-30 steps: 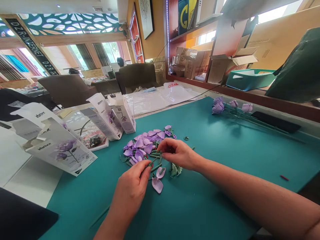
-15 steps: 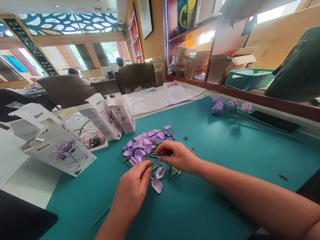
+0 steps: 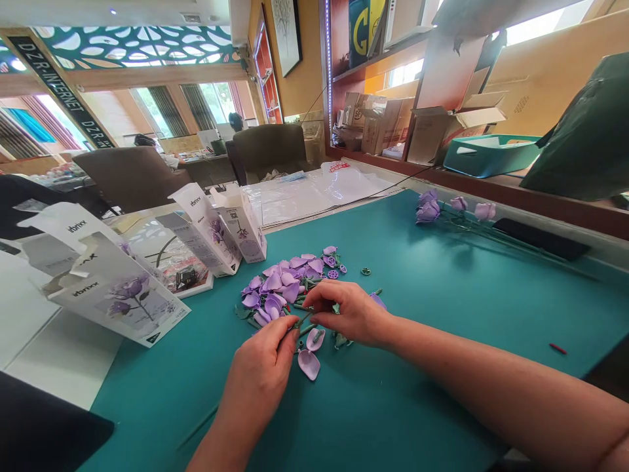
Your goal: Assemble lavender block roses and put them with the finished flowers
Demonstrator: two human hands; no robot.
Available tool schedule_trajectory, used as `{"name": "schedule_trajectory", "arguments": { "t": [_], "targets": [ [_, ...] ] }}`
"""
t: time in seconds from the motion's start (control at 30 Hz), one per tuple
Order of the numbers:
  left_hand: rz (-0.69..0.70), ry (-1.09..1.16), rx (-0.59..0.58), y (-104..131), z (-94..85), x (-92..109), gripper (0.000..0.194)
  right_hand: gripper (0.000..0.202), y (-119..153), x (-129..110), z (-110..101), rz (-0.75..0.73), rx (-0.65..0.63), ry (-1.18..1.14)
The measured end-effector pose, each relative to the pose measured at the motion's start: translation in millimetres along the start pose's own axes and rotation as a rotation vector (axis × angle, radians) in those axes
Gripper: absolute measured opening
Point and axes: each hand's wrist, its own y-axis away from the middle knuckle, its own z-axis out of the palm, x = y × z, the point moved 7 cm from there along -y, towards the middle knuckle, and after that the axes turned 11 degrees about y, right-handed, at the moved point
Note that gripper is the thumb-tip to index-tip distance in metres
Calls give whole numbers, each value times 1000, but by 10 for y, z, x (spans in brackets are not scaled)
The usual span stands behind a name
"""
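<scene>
Over the green mat (image 3: 442,314), my left hand (image 3: 265,360) pinches a small green stem piece (image 3: 298,322) between thumb and fingertips. Close beside it, my right hand (image 3: 351,311) has its thumb and fingers curled at the far end of that piece; how firmly they grip is too small to tell. Just behind both hands lies a pile of purple petals (image 3: 272,282) mixed with green parts. Two pale petals (image 3: 308,364) rest in front of the fingertips. Green leaf pieces (image 3: 342,340) lie partly under my right hand.
Opened white boxes (image 3: 122,295) with flower pictures stand at the left. Assembled purple flowers (image 3: 428,208) and a black object (image 3: 540,239) lie at the back right. A small red piece (image 3: 557,349) is on the right. A green ring (image 3: 365,271) sits behind my right hand.
My right hand has shifted slightly, with its fingertips a little closer to my left hand. My left hand has hardly moved.
</scene>
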Motion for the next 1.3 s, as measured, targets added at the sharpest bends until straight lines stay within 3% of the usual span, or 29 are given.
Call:
{"name": "schedule_trajectory", "arguments": {
  "t": [0.83,1.3],
  "targets": [
    [-34,129,-96,19,76,44,31,13,35,-125,56,-230,-41,129],
    [-261,500,-226,41,99,-23,36,10,92,-195,85,-341,-30,130]
  ]
}}
